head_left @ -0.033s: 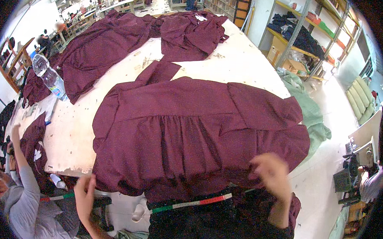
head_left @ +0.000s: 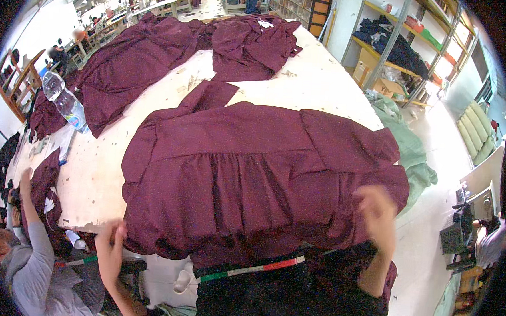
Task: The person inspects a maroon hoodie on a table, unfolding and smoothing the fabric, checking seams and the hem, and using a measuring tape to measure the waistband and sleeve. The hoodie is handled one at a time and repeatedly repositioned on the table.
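A maroon garment (head_left: 246,175) with a gathered seam lies spread over the near part of the pale table, its front edge hanging over the rim. One sleeve (head_left: 210,95) points away at the far left. My left hand (head_left: 110,248) is beside the garment's left front corner, thumb and fingers apart; whether it touches the cloth I cannot tell. Over the right part of the cloth is my right hand (head_left: 376,213), blurred, with its fingers loosely stretched and nothing visible in them. A green, white and red measuring tape (head_left: 253,269) crosses my black clothing.
More maroon garments (head_left: 143,61) are heaped at the table's (head_left: 326,76) far side. A clear plastic bottle (head_left: 67,103) lies at the left. Another person in a grey sleeve (head_left: 37,261) works at the left edge. Green cloth (head_left: 405,146) hangs by the right edge, near metal shelving (head_left: 391,45).
My right hand has moved up and to the right over the garment. My left hand has shifted slightly left. The garment lies almost as before.
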`<state>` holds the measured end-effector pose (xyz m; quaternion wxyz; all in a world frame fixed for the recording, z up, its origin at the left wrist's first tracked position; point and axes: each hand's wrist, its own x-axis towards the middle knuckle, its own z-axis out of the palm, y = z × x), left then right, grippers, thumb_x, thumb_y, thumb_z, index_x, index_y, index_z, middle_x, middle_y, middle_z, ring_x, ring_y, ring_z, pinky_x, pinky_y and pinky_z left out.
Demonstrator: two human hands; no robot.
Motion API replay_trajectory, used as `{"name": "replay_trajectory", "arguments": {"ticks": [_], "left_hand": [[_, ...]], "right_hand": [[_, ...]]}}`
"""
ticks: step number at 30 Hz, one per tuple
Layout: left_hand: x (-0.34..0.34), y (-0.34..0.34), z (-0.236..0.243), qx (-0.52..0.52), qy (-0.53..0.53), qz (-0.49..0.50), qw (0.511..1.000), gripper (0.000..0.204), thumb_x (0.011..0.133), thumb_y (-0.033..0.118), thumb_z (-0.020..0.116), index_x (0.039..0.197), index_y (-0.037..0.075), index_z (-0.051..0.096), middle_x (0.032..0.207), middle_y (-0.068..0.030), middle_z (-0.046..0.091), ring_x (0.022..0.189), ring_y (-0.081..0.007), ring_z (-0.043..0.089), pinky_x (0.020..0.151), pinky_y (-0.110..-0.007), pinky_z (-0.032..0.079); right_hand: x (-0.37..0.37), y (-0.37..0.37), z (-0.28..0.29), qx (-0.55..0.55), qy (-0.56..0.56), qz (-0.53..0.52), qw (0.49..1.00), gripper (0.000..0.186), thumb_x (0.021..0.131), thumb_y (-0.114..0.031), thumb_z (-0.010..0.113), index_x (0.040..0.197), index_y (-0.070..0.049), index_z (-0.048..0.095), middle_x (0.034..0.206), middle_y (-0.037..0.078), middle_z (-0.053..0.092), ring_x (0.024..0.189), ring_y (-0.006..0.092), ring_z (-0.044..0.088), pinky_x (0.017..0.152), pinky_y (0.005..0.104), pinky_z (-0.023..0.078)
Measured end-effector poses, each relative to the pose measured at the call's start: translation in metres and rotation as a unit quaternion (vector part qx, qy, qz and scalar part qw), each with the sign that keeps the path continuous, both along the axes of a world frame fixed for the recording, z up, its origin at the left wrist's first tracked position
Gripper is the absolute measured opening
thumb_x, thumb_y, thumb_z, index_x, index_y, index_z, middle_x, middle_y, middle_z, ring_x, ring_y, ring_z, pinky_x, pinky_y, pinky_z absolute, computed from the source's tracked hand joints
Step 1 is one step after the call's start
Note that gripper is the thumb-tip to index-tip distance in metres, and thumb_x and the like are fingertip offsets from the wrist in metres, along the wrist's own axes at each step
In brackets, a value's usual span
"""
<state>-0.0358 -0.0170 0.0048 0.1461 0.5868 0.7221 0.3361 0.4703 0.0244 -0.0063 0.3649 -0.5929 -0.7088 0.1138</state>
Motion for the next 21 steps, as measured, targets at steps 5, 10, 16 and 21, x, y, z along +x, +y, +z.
{"name": "replay_trajectory", "arguments": {"ticks": [5,10,16,21], "left_hand": [[0.047,0.15,0.018,0.128,0.035,-0.204,0.97,0.018,0.088,0.013,0.051,0.095,-0.002,0.058,0.093,-0.0138,0.059,0.086,-0.0247,0.057,0.079,-0.03,0.042],[0.038,0.248,-0.035,0.002,0.222,-0.205,0.953,0.037,0.092,0.033,0.042,0.123,0.014,0.05,0.134,-0.0095,0.042,0.129,-0.0287,0.031,0.105,-0.048,0.021],[0.034,0.25,-0.051,-0.051,0.225,-0.164,0.959,0.043,0.093,0.037,0.036,0.133,0.022,0.041,0.145,-0.0038,0.027,0.136,-0.026,0.017,0.109,-0.049,0.008],[0.042,0.253,-0.051,-0.065,0.213,-0.157,0.962,0.043,0.093,0.036,0.035,0.134,0.022,0.04,0.146,-0.0029,0.024,0.136,-0.025,0.015,0.11,-0.047,0.006]], "right_hand": [[0.152,0.102,-0.013,0.045,-0.104,-0.342,0.933,0.022,0.087,-0.017,0.051,0.104,-0.004,0.06,0.101,0.016,0.06,0.099,0.0329,0.057,0.084,0.043,0.044],[0.211,0.179,-0.019,-0.005,-0.095,-0.353,0.931,0.029,0.083,-0.025,0.057,0.105,-0.006,0.058,0.082,0.02,0.062,0.077,0.0303,0.063,0.063,0.0386,0.047],[0.196,0.195,0.004,0.057,-0.189,-0.353,0.914,0.026,0.078,-0.026,0.06,0.088,-0.002,0.058,0.082,0.02,0.062,0.082,0.0392,0.059,0.073,0.0466,0.046],[0.244,0.193,-0.057,-0.08,-0.28,-0.334,0.896,0.019,0.078,-0.019,0.056,0.085,-0.001,0.061,0.084,0.023,0.062,0.081,0.0401,0.059,0.072,0.0475,0.045]]}}
